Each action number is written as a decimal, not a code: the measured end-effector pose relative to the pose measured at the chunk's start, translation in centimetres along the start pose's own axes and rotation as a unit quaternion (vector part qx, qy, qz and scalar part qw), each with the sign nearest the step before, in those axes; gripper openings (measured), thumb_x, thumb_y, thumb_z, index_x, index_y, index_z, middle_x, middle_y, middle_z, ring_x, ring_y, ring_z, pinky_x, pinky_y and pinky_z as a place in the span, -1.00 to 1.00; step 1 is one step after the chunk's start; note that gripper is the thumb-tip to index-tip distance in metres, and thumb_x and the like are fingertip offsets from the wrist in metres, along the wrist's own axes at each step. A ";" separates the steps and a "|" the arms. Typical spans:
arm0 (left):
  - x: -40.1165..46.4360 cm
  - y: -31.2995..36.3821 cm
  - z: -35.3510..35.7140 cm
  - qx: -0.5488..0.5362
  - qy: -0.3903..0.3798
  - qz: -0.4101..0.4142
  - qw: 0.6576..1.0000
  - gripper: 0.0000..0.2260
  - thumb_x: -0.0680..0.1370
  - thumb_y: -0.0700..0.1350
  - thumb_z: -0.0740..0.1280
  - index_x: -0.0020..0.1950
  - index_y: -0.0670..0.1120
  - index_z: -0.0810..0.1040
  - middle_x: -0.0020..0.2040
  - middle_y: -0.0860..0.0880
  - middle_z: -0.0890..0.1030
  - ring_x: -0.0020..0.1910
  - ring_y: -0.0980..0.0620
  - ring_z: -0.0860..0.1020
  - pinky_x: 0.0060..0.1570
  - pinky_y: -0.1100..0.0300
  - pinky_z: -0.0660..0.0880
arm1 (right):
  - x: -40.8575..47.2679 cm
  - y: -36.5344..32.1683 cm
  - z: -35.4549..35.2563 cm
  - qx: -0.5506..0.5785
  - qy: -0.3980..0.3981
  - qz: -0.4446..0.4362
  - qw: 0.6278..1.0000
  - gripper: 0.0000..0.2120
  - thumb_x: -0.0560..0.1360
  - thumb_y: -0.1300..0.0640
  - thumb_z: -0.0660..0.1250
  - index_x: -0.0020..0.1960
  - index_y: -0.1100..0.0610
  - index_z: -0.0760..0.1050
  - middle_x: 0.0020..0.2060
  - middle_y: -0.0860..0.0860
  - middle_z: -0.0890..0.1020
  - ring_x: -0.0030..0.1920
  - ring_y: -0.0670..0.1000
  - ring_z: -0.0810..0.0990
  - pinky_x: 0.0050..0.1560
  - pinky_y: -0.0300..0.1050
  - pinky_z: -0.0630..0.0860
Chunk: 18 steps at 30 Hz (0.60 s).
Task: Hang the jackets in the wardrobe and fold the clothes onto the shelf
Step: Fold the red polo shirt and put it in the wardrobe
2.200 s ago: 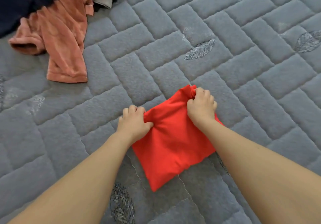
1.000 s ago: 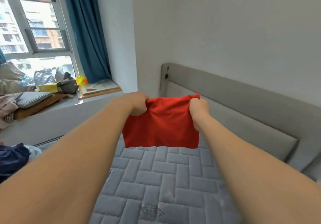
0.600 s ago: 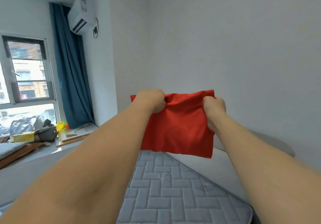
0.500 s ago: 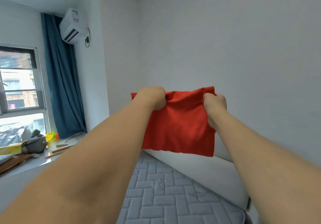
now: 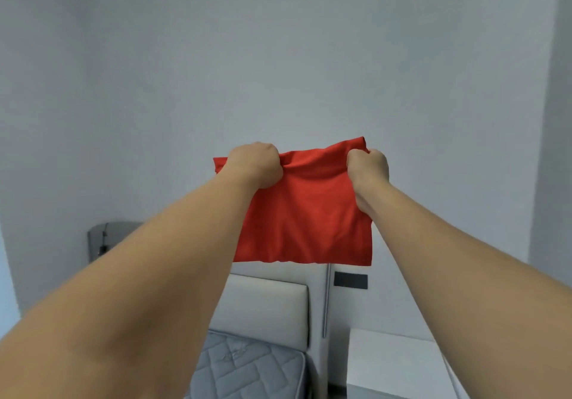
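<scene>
It was a home bedroom: a grey quilted mattress [image 5: 247, 370] lay against a padded headboard [image 5: 266, 309], a white nightstand [image 5: 393, 364] just right.

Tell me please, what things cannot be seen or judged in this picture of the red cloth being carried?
- Wardrobe and shelf: outside the head view.
- Folded red garment: its type is unclear, because folding hides its shape.
- Its top corners: covered by the left hand and right hand.
- Mattress: mostly hidden by the left forearm and cut by the bottom edge.
- Dark wall plate: too small to identify.
</scene>
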<state>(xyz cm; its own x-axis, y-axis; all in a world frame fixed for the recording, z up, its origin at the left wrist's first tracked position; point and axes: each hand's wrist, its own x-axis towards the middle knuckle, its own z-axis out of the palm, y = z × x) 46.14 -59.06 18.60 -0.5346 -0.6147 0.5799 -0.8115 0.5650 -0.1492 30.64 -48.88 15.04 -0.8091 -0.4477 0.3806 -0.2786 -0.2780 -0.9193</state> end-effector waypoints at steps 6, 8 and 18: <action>3.6 9.2 2.0 -0.103 0.100 0.110 0.984 -0.88 0.45 -0.10 0.18 -0.27 -0.09 0.37 -0.03 -0.18 0.60 -0.18 -0.21 0.48 -0.17 0.10 0.31 | 3.1 1.6 -9.9 -0.095 0.119 -0.042 0.988 -0.83 0.47 0.14 0.09 -0.01 0.12 0.40 -0.21 -0.04 0.48 -0.27 0.00 0.43 -0.31 -0.12 0.31; 4.5 12.4 2.7 -0.124 0.128 0.153 0.972 -0.84 0.50 -0.04 0.17 -0.22 -0.08 0.41 0.00 -0.21 0.61 -0.07 -0.27 0.56 -0.16 0.09 0.31 | 3.5 2.2 -13.2 -0.165 0.131 -0.060 0.976 -0.78 0.52 0.06 0.06 0.09 0.09 0.38 -0.14 -0.03 0.50 -0.19 0.04 0.48 -0.23 -0.08 0.38; 4.2 31.7 4.9 -0.274 0.160 0.377 0.870 -0.70 0.53 0.10 -0.01 -0.32 -0.03 0.23 -0.35 -0.02 0.32 -0.31 -0.14 0.36 -0.34 0.09 0.14 | 2.8 4.8 -30.3 -0.294 0.368 -0.074 0.879 -0.84 0.58 0.03 0.07 0.11 0.04 0.31 -0.21 -0.09 0.46 -0.08 0.13 0.49 -0.09 -0.01 0.36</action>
<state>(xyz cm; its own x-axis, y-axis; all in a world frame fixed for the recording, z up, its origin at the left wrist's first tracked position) 17.00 -46.44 12.42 -0.7030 0.1801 0.6880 0.0233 0.9727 -0.2308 11.39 -25.72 8.61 -0.7972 0.2882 0.5305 -0.4524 0.2968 -0.8410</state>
